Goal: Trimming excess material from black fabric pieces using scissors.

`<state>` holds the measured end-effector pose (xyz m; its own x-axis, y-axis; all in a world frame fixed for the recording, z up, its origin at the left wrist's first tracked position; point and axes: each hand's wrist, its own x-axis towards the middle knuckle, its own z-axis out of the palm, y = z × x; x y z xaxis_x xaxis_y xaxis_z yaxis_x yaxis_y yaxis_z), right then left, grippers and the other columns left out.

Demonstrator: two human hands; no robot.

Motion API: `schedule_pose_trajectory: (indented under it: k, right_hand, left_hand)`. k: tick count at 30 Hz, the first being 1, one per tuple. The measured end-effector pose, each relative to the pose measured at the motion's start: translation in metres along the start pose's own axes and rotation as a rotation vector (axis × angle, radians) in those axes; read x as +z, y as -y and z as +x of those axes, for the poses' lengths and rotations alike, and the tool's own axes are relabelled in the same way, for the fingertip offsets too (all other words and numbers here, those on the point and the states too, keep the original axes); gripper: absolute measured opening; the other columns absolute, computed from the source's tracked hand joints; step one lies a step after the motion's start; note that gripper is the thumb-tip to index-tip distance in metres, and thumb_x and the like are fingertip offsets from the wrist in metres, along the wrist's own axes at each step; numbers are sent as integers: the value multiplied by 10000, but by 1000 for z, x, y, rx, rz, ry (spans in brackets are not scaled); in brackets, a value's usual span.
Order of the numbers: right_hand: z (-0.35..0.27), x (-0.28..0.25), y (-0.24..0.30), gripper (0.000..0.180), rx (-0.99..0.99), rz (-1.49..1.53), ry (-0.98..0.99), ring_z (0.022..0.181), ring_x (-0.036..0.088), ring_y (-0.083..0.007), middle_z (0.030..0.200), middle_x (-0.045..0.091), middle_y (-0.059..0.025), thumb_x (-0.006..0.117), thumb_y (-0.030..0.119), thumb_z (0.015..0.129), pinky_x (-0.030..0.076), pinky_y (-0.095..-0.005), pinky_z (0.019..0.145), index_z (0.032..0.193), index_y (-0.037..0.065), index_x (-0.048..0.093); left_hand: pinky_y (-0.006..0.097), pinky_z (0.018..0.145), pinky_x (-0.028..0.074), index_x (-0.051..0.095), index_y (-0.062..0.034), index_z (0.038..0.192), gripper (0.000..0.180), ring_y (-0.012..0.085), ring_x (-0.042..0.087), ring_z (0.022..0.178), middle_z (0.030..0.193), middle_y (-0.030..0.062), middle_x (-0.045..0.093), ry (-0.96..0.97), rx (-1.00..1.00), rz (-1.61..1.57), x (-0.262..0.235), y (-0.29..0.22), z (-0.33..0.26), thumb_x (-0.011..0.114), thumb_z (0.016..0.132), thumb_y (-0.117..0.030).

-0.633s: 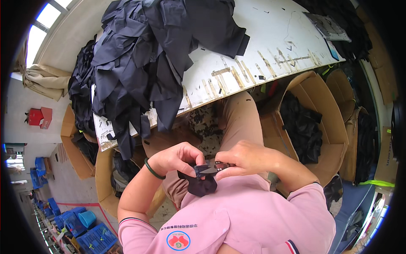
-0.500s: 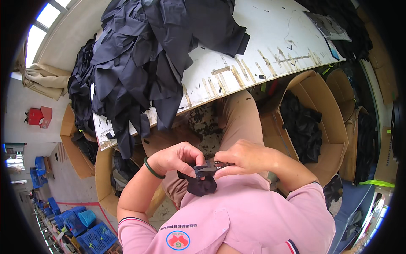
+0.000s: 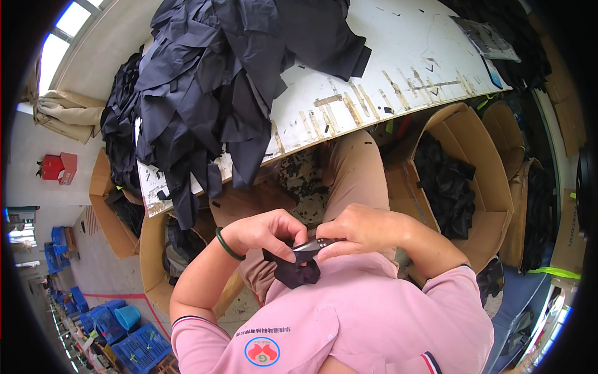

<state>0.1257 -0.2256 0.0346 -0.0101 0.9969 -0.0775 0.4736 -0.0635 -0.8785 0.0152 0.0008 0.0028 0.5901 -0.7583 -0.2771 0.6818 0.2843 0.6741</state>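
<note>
In front of my chest, my left hand (image 3: 266, 234) pinches a small piece of black fabric (image 3: 296, 275), part of which hangs below the fingers. A pair of small scissors (image 3: 308, 247) with a metal blade and dark handle is gripped in my right hand (image 3: 353, 232). The blade lies against the fabric, right at my left fingertips. How far the blades are parted is hard to make out. Beyond my hands, a large heap of black fabric pieces (image 3: 199, 93) covers the left part of the white table (image 3: 405, 81) and drapes over its front edge.
An open cardboard box (image 3: 495, 168) with black fabric stands right of my legs. More boxes (image 3: 156, 268) with dark cloth stand on the left. Blue crates (image 3: 143, 352) sit on the floor farther left. A flat plastic-wrapped packet (image 3: 486, 38) lies at the table's far right.
The scissors' blade has shifted slightly at the fabric, and my left fingers have moved a little to the right. Both hands keep their holds.
</note>
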Motion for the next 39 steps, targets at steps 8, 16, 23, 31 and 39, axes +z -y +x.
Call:
schedule_pose_trajectory:
  k: [8, 16, 23, 31, 39]
  right_hand:
    - [-9, 3, 2, 364, 156, 158, -238, 594, 603, -344, 653, 609, -159, 663, 384, 859, 454, -422, 539, 802, 42, 556]
    - [-1, 22, 8, 349, 109, -241, -573, 596, 636, -308, 697, 657, -97, 679, 392, 840, 485, -404, 528, 856, 70, 546]
    - [-1, 17, 12, 315, 155, -93, -507, 567, 621, -294, 669, 633, -98, 736, 314, 808, 471, -363, 525, 855, 51, 567]
    - [1, 19, 11, 326, 120, -130, -524, 546, 613, -297, 633, 614, -109, 744, 325, 804, 468, -364, 517, 851, 53, 571]
    - [0, 13, 14, 330, 171, 31, -491, 572, 610, -319, 657, 620, -118, 716, 340, 825, 466, -389, 532, 847, 49, 562]
  left_hand:
    - [252, 802, 484, 616, 5, 872, 113, 123, 616, 864, 962, 92, 657, -477, 412, -36, 11, 12, 4, 665, 784, 56]
    - [291, 831, 478, 601, 2, 857, 100, 159, 607, 879, 944, 110, 640, -790, 745, 140, 31, 16, 18, 647, 777, 43]
    - [280, 827, 469, 606, 22, 867, 98, 146, 592, 889, 972, 99, 629, -762, 761, 212, 32, 19, 15, 625, 789, 78]
    - [288, 813, 475, 605, 5, 843, 89, 156, 601, 867, 945, 104, 635, -813, 778, 140, 36, 16, 18, 621, 784, 70]
    - [281, 834, 467, 623, 23, 878, 84, 144, 593, 883, 973, 98, 636, -756, 800, 164, 34, 19, 16, 631, 813, 76]
